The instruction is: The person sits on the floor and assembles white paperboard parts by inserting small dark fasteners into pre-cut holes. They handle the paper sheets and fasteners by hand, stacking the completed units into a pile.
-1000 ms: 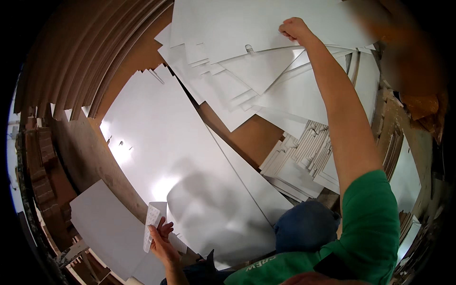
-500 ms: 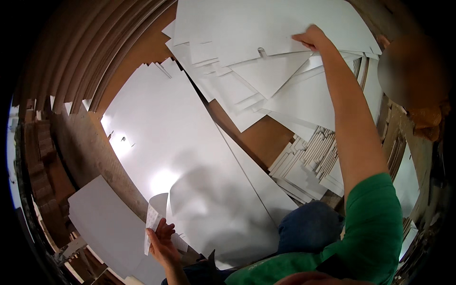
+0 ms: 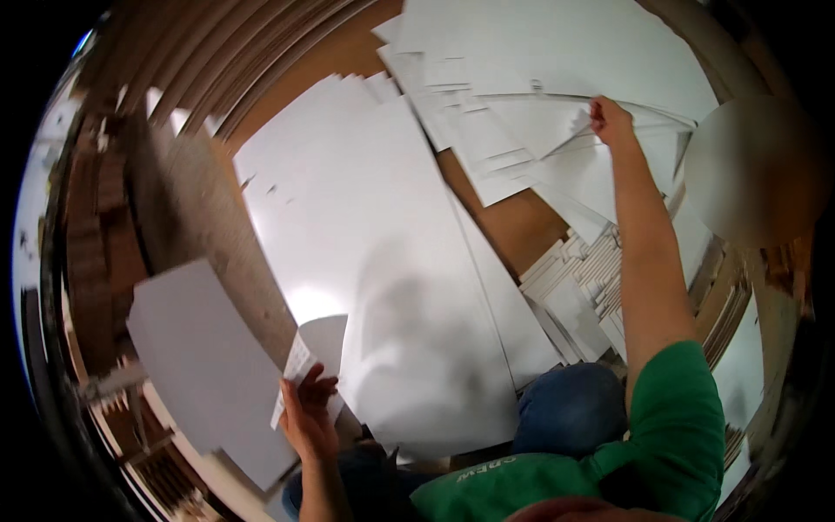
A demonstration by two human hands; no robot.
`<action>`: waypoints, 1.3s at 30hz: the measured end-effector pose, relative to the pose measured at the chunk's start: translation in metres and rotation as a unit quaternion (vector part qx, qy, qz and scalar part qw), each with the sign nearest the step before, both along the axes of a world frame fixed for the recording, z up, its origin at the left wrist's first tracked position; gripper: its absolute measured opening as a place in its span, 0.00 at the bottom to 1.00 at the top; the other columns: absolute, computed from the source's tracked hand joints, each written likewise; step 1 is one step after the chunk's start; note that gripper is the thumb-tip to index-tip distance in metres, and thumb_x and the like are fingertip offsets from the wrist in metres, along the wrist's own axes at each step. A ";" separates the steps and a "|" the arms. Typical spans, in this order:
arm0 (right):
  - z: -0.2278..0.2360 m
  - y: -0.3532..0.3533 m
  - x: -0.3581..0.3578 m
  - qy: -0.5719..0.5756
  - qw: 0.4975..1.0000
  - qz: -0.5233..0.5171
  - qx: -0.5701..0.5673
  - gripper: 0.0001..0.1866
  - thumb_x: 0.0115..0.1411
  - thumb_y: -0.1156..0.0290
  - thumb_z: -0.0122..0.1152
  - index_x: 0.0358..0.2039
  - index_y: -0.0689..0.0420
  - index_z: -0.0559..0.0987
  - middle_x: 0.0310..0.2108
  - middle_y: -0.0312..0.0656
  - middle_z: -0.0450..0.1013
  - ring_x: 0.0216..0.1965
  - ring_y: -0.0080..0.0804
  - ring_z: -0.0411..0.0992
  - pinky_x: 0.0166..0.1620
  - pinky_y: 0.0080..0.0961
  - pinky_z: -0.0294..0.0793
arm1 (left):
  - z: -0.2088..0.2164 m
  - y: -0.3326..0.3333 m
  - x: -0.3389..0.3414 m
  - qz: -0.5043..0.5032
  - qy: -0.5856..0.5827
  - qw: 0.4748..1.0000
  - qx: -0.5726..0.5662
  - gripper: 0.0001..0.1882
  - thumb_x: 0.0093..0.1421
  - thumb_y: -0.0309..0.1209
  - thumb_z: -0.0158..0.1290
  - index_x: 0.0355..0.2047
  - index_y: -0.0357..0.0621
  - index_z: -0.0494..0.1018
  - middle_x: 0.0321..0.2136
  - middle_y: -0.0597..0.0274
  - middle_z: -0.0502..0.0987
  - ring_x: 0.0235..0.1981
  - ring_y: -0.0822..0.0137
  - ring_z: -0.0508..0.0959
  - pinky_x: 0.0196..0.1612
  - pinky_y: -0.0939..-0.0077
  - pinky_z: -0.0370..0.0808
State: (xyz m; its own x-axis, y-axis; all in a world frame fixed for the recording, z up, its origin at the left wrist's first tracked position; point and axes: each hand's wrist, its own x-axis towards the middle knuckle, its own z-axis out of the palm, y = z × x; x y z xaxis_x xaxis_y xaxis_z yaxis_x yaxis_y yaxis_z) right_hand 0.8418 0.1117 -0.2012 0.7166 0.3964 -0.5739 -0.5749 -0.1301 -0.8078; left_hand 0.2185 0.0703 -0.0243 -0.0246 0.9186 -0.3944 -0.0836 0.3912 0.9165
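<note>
My left hand (image 3: 310, 418), low at the left, holds a curled sheet of paper (image 3: 298, 361) with print on it between thumb and fingers. At the far right, my right arm reaches out over a pile of white cardboard sheets. The fingers of my right hand (image 3: 611, 122) are closed at the near edge of the top large white sheet (image 3: 557, 43); the fingertips are partly hidden. Under that edge, more white sheets (image 3: 496, 130) lie fanned out with notched ends. Left of them lies another wide stack of glossy white sheets (image 3: 365, 200), with my shadow on it.
Brown board (image 3: 504, 222) shows between the two piles. Nearer me stands a stack of notched white pieces (image 3: 591, 270). A grey sheet (image 3: 204, 357) lies at the left, beside bare floor (image 3: 209, 191). Brown cardboard layers (image 3: 217, 52) rise far left; a blurred round shape (image 3: 739, 170) is at right.
My right hand has drawn back from the top sheet's surface to its near edge. The left hand still holds the paper. The whole view has shifted a little.
</note>
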 end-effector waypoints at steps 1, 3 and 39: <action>-0.010 -0.008 0.003 -0.041 0.999 -0.009 0.007 0.05 0.53 0.71 0.53 0.24 0.59 0.71 0.19 0.39 0.69 0.17 0.24 0.65 0.15 0.16 0.57 | 0.001 -0.001 -0.001 0.013 0.005 1.000 0.009 0.20 0.61 0.43 0.42 0.38 0.35 0.69 0.33 0.49 0.76 0.28 0.61 0.76 0.33 0.72 0.71; 0.009 -0.003 -0.014 -0.004 1.000 -0.024 0.001 0.16 0.59 0.66 0.49 0.41 0.66 0.65 0.31 0.53 0.72 0.25 0.32 0.71 0.20 0.17 0.68 | -0.001 -0.005 -0.012 0.018 0.025 0.999 -0.009 0.20 0.60 0.43 0.43 0.36 0.35 0.69 0.32 0.50 0.76 0.27 0.61 0.77 0.33 0.72 0.71; 0.270 -0.148 -0.226 -0.270 0.930 0.249 -0.002 0.16 0.45 0.70 0.58 0.34 0.66 0.71 0.29 0.42 0.69 0.30 0.31 0.69 0.33 0.25 0.71 | 0.081 -0.107 -0.155 0.069 -0.123 0.976 0.163 0.17 0.60 0.40 0.46 0.32 0.36 0.74 0.26 0.58 0.77 0.27 0.70 0.76 0.32 0.79 0.69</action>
State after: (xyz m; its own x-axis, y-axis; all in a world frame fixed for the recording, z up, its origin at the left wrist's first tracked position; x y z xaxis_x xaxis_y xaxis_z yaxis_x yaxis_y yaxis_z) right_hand 0.6158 -0.0367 0.0691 0.6285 0.7552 -0.1861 0.0476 -0.2762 -0.9599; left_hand 0.0630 -0.0363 0.0565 -0.0989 0.9909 -0.0913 -0.3491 0.0514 0.9357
